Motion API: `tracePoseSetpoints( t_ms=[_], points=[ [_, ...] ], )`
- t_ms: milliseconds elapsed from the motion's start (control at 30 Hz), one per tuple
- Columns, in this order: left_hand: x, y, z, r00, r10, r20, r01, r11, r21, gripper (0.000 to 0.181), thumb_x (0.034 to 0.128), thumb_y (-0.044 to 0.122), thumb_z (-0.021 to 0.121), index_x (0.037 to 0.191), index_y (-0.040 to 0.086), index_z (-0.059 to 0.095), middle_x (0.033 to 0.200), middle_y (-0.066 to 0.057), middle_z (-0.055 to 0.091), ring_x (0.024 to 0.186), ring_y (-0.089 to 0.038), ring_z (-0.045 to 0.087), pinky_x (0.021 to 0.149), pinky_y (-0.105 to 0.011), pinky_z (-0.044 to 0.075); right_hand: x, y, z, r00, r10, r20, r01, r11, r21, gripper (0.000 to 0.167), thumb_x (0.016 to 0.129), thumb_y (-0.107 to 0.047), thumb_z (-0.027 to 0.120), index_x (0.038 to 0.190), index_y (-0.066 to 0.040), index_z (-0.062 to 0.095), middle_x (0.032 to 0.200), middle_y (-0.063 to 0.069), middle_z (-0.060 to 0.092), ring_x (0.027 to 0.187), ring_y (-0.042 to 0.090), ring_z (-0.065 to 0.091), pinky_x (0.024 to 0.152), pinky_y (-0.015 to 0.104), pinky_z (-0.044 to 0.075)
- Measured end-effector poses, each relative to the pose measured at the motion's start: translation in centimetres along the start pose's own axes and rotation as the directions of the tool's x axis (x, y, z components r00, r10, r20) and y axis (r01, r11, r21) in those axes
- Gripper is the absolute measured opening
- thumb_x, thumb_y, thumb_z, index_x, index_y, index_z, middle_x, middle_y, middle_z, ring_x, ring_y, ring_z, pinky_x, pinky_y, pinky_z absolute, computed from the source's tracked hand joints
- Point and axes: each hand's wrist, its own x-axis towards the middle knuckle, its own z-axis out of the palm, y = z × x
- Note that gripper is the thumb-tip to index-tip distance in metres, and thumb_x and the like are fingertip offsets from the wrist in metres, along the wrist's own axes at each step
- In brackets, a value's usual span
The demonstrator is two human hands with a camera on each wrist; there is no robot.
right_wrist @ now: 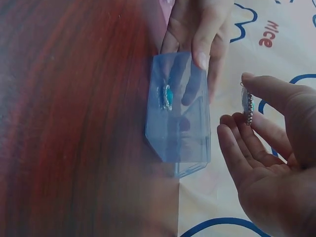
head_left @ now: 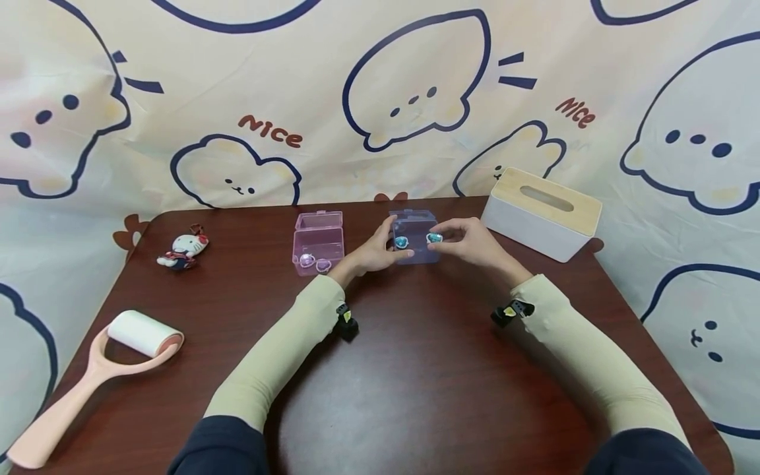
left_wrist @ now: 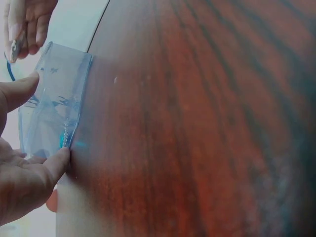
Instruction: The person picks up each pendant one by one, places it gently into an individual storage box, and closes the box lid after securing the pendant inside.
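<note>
My left hand (head_left: 374,252) holds the left side of a small clear blue plastic box (head_left: 417,255), its lid raised at the back. Inside, at the left, lies a turquoise earring (head_left: 401,242) with a pale beaded rim; the right wrist view shows it through the wall. Between thumb and fingertips, my right hand (head_left: 472,243) pinches a matching turquoise earring (right_wrist: 248,104), apart from the box's right side. To the left stands an open pink plastic box (head_left: 319,245) with two purple earrings (head_left: 307,260) near its front.
A white tissue box (head_left: 528,227) with a wooden top stands at the back right. On the left lie a cat-figure keychain (head_left: 185,251) and a lint roller (head_left: 97,376). The brown table (head_left: 410,369) meets a patterned cloth (head_left: 326,86) behind.
</note>
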Motion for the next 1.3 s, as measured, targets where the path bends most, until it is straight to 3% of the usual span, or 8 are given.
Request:
tracePoseSetpoints(
  t_ms=[233, 433, 767, 1033, 1300],
  points=[
    [0.0, -0.1, -0.2, 1.0, -0.01, 0.011, 0.01, 1.0, 0.014, 0.1, 0.099, 0.026, 0.07, 0.166, 0.015, -0.003, 0.173, -0.014, 0.002, 0.16, -0.03, 0.018, 0.127, -0.044, 0.03, 1.4, 0.3, 0.3, 1.0, 0.023, -0.015, -0.023, 0.999, -0.026, 0.04, 0.089, -0.031, 0.082, 0.122, -0.011, 0.075, 0.116, 0.012, 0.074, 0.091, 0.021, 0.069, 0.076, 0.023, 0.057],
    [0.0, 0.0, -0.2, 1.0, 0.006, 0.013, -0.005, 1.0, -0.007, 0.099, 0.0983, 0.025, 0.071, 0.165, 0.015, -0.002, 0.171, -0.015, 0.011, 0.157, -0.028, 0.026, 0.128, -0.043, 0.03, 2.2, 0.3, 0.8, 0.999, 0.012, -0.045, -0.013, 1.0, -0.027, 0.038, 0.088, -0.03, 0.083, 0.12, -0.011, 0.076, 0.116, 0.011, 0.076, 0.096, 0.021, 0.073, 0.078, 0.026, 0.058],
    [-0.1, 0.0, -0.2, 1.0, -0.004, 0.015, 0.004, 1.0, -0.001, 0.099, 0.0992, 0.024, 0.069, 0.165, 0.015, -0.003, 0.172, -0.015, 0.008, 0.159, -0.028, 0.023, 0.128, -0.044, 0.029, 2.9, 0.3, 1.2, 0.999, 0.005, -0.046, -0.008, 0.998, -0.065, 0.037, 0.089, -0.027, 0.083, 0.121, -0.01, 0.075, 0.117, 0.01, 0.076, 0.104, 0.025, 0.075, 0.09, 0.044, 0.061],
    [0.0, 0.0, -0.3, 1.0, 0.011, 0.007, -0.011, 1.0, 0.003, 0.099, 0.0987, 0.024, 0.07, 0.165, 0.014, -0.002, 0.17, -0.016, 0.014, 0.156, -0.028, 0.029, 0.128, -0.044, 0.03, 2.6, 0.0, 1.2, 0.999, 0.002, -0.042, -0.005, 0.997, -0.081, 0.041, 0.091, -0.027, 0.081, 0.123, -0.003, 0.073, 0.122, 0.015, 0.074, 0.11, 0.03, 0.073, 0.093, 0.045, 0.06],
    [0.0, -0.1, -0.1, 1.0, 0.005, 0.004, -0.005, 1.0, -0.008, 0.099, 0.0984, 0.023, 0.071, 0.165, 0.014, -0.003, 0.17, -0.016, 0.014, 0.157, -0.028, 0.026, 0.128, -0.044, 0.029, 2.4, 0.0, 1.2, 0.996, 0.006, -0.084, -0.013, 0.997, -0.082, 0.033, 0.095, -0.029, 0.076, 0.121, -0.008, 0.076, 0.121, 0.012, 0.074, 0.103, 0.025, 0.074, 0.085, 0.036, 0.061]
  ],
)
